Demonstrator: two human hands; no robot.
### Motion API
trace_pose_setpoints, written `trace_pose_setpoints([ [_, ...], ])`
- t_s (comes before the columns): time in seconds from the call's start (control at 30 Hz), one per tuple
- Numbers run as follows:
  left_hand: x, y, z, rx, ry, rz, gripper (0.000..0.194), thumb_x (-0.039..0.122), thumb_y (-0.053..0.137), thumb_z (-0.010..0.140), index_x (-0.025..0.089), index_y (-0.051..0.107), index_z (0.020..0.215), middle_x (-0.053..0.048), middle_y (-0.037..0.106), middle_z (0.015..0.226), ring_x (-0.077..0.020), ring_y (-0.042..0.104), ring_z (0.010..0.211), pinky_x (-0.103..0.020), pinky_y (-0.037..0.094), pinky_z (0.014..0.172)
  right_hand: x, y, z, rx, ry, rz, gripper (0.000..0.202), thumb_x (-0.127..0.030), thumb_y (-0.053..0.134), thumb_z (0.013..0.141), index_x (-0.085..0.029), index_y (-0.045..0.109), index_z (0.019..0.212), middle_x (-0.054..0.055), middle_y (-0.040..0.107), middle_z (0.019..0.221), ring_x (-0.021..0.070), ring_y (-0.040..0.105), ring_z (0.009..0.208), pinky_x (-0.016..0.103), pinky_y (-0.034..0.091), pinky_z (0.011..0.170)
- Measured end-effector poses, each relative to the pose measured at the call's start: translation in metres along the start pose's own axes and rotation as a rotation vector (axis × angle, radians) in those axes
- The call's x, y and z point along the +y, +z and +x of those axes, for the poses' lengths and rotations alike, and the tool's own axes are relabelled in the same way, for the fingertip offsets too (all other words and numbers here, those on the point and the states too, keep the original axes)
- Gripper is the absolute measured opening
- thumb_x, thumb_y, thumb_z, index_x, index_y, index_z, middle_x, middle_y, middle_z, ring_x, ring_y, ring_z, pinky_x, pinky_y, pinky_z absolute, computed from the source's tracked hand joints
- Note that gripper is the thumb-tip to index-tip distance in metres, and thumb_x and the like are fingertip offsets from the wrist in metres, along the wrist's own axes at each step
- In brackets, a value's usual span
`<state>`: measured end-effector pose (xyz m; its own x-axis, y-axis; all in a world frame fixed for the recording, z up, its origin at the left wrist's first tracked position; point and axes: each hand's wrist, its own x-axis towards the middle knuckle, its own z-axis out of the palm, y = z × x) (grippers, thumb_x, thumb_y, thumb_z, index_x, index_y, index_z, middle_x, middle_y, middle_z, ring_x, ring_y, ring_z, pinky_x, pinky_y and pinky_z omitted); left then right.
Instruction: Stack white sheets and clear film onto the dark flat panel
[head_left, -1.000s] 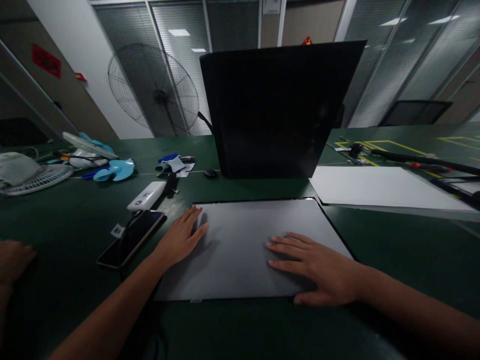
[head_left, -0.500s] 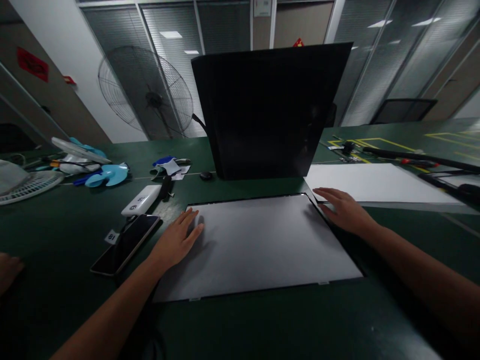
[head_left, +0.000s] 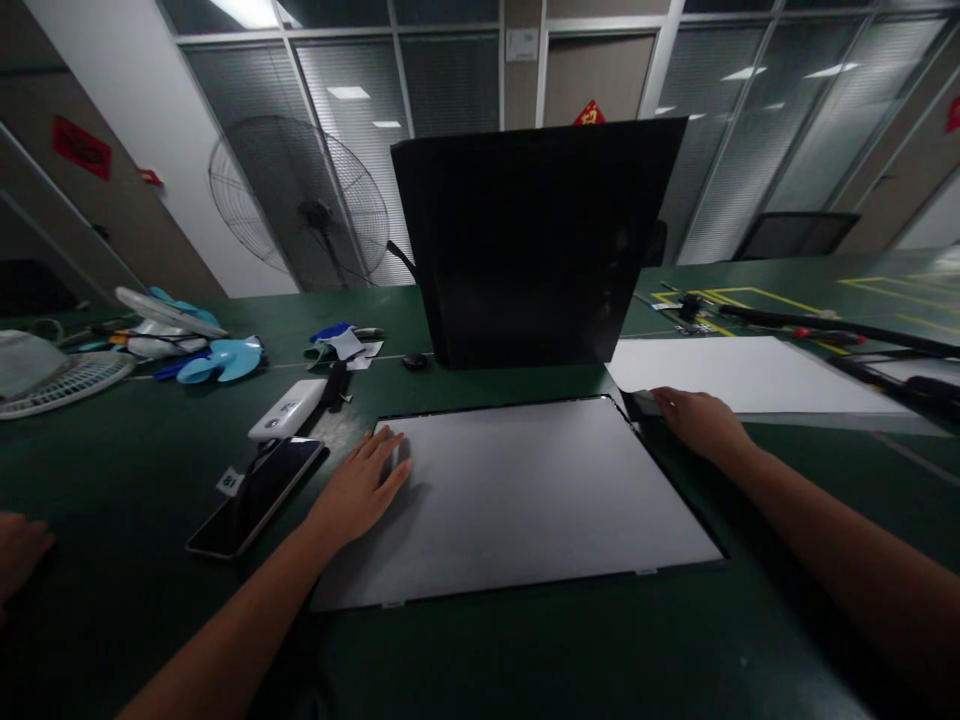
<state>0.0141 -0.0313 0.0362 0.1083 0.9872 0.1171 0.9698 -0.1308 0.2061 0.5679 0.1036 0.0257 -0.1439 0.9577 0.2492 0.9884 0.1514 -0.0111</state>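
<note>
A flat whitish panel [head_left: 517, 500] with a thin black frame lies on the green table. My left hand [head_left: 360, 485] rests on the panel's upper left part, fingers spread, holding nothing. To the right of the panel, my right hand [head_left: 697, 425] has its fingers closed at the near left edge of a stack of white sheets [head_left: 765, 370]. The fingertips pinch what looks like a thin dark or translucent sheet corner. Behind the panel stands a large black board [head_left: 540, 240].
A phone [head_left: 255, 497] and a white device [head_left: 289, 410] lie left of the panel. Farther left are blue fan blades [head_left: 221, 360] and a white fan grille [head_left: 75, 380]. Another person's hand [head_left: 22, 545] is at the left edge. Black rods [head_left: 832, 322] lie at the right.
My right hand has moved slightly right, off the panel's corner, and its spread fingers have closed on a thin edge. The left hand stays on the panel. The view has tilted up slightly.
</note>
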Motion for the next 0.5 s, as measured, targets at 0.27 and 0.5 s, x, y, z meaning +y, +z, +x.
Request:
trace_pose_setpoints([
  [0.27, -0.007, 0.006, 0.000, 0.028, 0.034, 0.008, 0.063, 0.059, 0.034, 0.104, 0.018, 0.049, 0.150, -0.015, 0.036, 0.165, -0.0364, 0.025, 0.155, -0.058, 0.027, 0.123, 0.007, -0.012, -0.005, 0.046, 0.160, -0.035, 0.054, -0.054, 0.036, 0.100, -0.022, 0.075, 0.119, 0.016, 0.075, 0.096, 0.0304, 0.068, 0.081, 0.039, 0.049, 0.070],
  [0.5, -0.009, 0.009, -0.001, 0.027, 0.040, 0.005, 0.063, 0.059, 0.036, 0.105, 0.018, 0.047, 0.152, -0.017, 0.035, 0.165, -0.0377, 0.023, 0.155, -0.059, 0.027, 0.122, 0.007, -0.029, -0.012, 0.034, 0.209, -0.012, 0.053, -0.055, 0.041, 0.101, -0.018, 0.076, 0.115, 0.019, 0.073, 0.092, 0.0289, 0.065, 0.077, 0.039, 0.040, 0.066],
])
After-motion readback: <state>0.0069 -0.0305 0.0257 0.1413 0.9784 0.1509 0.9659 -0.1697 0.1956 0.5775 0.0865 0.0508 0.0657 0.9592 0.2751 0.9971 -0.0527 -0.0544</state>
